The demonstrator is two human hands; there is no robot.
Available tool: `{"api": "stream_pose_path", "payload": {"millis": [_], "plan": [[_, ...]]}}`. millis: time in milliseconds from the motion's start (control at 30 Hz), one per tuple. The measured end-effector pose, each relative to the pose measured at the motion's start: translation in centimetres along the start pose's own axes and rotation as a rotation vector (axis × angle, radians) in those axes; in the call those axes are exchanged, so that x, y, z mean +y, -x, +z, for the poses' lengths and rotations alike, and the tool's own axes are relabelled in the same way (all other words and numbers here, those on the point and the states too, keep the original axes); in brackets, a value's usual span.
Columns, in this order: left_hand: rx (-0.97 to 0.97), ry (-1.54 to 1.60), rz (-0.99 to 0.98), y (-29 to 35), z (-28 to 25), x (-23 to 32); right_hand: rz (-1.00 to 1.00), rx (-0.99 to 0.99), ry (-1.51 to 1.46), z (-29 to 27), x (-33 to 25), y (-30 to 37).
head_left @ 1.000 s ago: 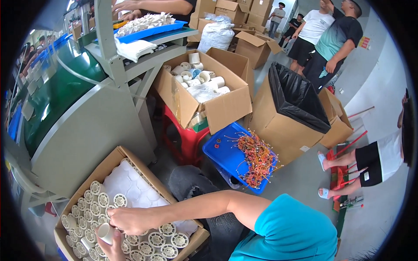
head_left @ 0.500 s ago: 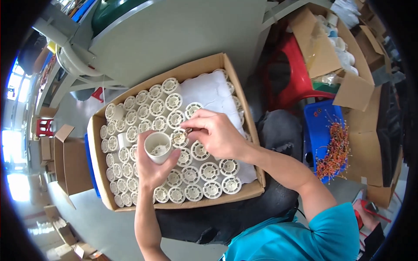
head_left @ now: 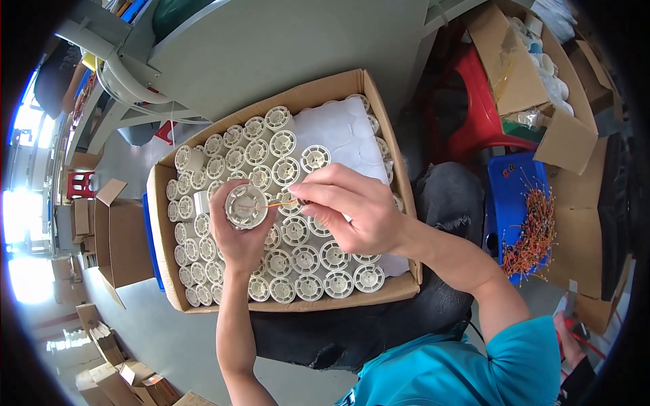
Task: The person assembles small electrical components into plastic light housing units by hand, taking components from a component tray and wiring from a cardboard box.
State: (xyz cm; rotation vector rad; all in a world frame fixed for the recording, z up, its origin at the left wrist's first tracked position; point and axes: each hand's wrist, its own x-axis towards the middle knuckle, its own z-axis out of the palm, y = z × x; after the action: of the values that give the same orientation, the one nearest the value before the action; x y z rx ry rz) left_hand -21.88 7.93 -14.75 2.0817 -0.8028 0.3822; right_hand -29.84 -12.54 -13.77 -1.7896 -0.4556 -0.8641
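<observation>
My left hand [head_left: 238,249] grips a white plastic cup-shaped housing [head_left: 232,208], its open mouth turned up toward me. Thumb and fingers of my right hand [head_left: 362,208] pinch a small dark round part with thin red and yellow wires [head_left: 280,203]. Those wires stretch left from my fingertips into the cup's mouth; their far ends are hard to make out. Both hands are above a cardboard box [head_left: 414,237] on my lap, where many white round housings [head_left: 306,258] stand in rows. A white padded sheet [head_left: 335,132] lies at the box's right part.
To the right, a blue tray [head_left: 502,177] holds a tangle of red and orange wires [head_left: 531,233]. Behind it are a red stool [head_left: 467,132] and an open carton [head_left: 525,84]. A grey machine panel [head_left: 291,54] stands ahead. Another person's hand [head_left: 571,345] shows at lower right.
The wires now show stretched between my right fingertips and the cup. The cup has tipped a little and moved up slightly; my right hand has moved right. The whole view has shifted a little.
</observation>
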Motion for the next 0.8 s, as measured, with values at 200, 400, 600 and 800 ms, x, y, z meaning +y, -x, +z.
{"api": "stream_pose_path", "payload": {"millis": [200, 400, 600, 800], "plan": [[0.008, -0.023, 0.022, -0.1, 0.0, 0.2, 0.042, -0.041, -0.006, 0.1, -0.2, 0.2], [-0.017, -0.093, 0.105, -0.2, 0.0, 0.5, 0.078, -0.077, 0.025, 0.2, -0.3, 0.4], [-0.069, -0.181, 0.28, 0.6, 1.3, 1.7, 0.086, -0.031, 0.066, 1.9, -0.1, 1.0], [-0.157, -0.156, 0.16, 1.2, 1.7, 2.2, 0.236, -0.096, -0.013, 2.5, 0.0, 1.7]]}}
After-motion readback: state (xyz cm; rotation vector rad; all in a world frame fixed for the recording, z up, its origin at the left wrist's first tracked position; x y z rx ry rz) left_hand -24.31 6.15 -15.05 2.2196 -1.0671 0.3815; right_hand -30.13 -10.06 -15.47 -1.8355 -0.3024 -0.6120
